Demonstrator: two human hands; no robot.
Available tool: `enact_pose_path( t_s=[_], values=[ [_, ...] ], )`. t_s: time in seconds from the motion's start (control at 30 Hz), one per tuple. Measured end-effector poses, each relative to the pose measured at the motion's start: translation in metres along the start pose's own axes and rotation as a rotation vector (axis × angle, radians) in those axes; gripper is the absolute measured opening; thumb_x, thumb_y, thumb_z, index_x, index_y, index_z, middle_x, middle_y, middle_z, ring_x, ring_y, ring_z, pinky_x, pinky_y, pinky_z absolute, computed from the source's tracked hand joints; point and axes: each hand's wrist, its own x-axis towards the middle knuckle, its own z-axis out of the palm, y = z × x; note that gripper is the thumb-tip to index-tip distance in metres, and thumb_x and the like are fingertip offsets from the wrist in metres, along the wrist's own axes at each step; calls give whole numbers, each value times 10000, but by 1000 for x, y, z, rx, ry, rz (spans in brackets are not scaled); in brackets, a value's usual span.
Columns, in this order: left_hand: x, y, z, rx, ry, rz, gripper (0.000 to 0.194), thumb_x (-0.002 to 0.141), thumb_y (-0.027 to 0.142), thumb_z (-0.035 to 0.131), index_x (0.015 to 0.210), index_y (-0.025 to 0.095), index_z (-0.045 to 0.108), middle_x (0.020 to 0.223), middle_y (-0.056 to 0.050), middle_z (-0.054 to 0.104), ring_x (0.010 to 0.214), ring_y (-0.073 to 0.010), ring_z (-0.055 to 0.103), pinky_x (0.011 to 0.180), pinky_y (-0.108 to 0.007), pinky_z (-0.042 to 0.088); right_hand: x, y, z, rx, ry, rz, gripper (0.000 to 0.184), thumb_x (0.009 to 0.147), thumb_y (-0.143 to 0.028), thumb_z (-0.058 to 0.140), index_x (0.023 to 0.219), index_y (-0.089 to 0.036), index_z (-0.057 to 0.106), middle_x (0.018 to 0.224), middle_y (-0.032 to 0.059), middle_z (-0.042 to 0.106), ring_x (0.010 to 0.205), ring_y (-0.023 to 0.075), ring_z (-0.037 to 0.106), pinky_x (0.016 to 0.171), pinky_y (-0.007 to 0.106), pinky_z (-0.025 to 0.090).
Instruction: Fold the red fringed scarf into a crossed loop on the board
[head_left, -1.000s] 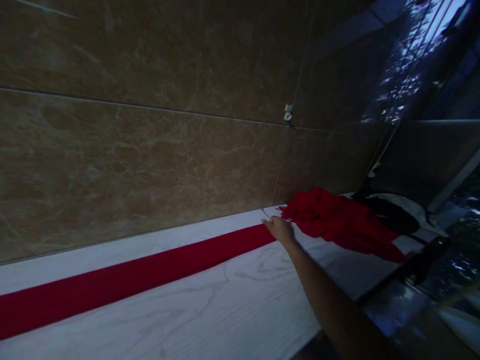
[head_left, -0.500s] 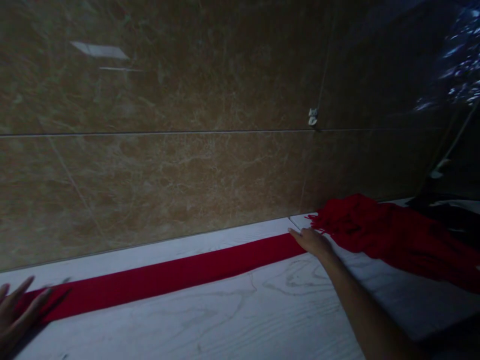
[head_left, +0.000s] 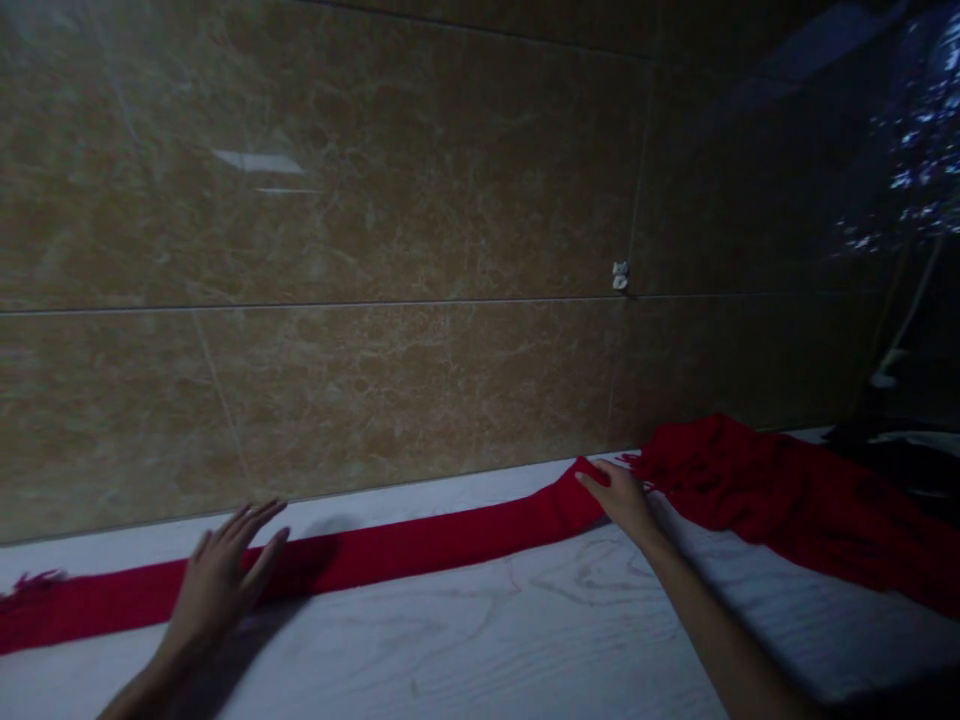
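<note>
A long red scarf (head_left: 420, 548), folded into a narrow strip, lies along the white wood-grain surface close to the wall. Its fringed end shows at the far left. My right hand (head_left: 621, 495) pinches the scarf's right end between thumb and fingers, and that end is lifted a little off the surface. Over the left part of the strip is my left hand (head_left: 221, 570), fingers spread and holding nothing; whether it touches the cloth I cannot tell.
A heap of red fringed cloth (head_left: 780, 500) lies to the right, beside my right forearm. Behind it is a dark item (head_left: 900, 455). The brown marbled tile wall (head_left: 420, 380) rises along the back, with a small white hook (head_left: 619, 276) on it.
My left hand has moved right along the strip from the far left edge. My right hand has raised the scarf's right end, which lay flat before. The view has tilted up and left.
</note>
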Motion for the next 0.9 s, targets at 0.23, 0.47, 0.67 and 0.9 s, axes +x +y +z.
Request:
enact_pose_path(
  t_s=[0.23,0.47,0.67,0.9],
  values=[
    [34,101,45,-419,-141,136,485,966,578,476,1031,224,801,1130,-120,804,1068,-292,749,987,-433,582,-58,-140,22,-4,60,-446,177,948,-309,635,1035,-284,788,995,60,720,939,249,696,856,388,560],
    [34,133,59,-525,-360,36,445,953,479,459,1024,194,793,1050,-124,793,973,-274,718,858,-371,571,-191,-155,137,-50,-605,-552,297,887,-509,733,1167,-419,780,1066,100,747,1012,334,658,964,590,522],
    [30,139,50,-503,-439,142,385,963,374,467,1007,182,798,1038,-133,789,997,-283,706,952,-399,520,-137,-133,99,200,-448,-383,289,1018,-486,549,1139,-354,775,1170,59,761,1118,268,679,1041,467,510],
    [49,183,67,-562,-627,87,327,886,292,518,957,142,800,979,-128,791,888,-261,706,828,-327,489,-30,-74,113,71,-337,-208,298,970,-402,505,868,-245,737,953,130,769,949,299,718,906,447,566]
  ],
)
